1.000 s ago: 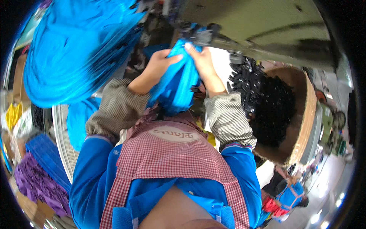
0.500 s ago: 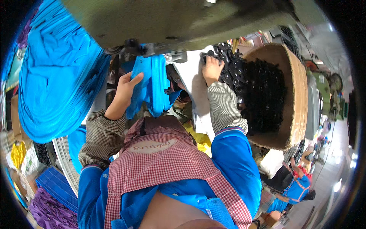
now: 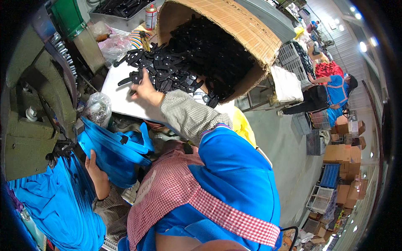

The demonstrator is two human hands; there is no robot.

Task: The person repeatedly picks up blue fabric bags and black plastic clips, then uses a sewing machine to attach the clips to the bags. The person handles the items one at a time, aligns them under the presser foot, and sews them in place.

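Observation:
My right hand (image 3: 143, 90) is over the white work surface (image 3: 117, 94), fingers apart at a loose black plastic part (image 3: 134, 77) beside a heap of similar black parts (image 3: 165, 69); whether it touches the part is unclear. A large cardboard box (image 3: 259, 37) on its side holds more black parts behind the heap. My left hand (image 3: 96, 169) grips the edge of a blue fabric item (image 3: 117, 154) below the green machine (image 3: 29, 121). A pile of blue fabric (image 3: 54, 201) lies left of that hand.
A spray can (image 3: 151, 17), a metal tray (image 3: 119, 16) and plastic bags (image 3: 98, 108) surround the work surface. Yellow fabric (image 3: 243, 125) is by my right arm. A co-worker (image 3: 335, 90) is at the right, near crates (image 3: 318, 148) and stacked cartons (image 3: 347, 163).
My view has swung toward the box of black parts. My right hand left the blue item for the black parts; my left hand has stayed with the blue item.

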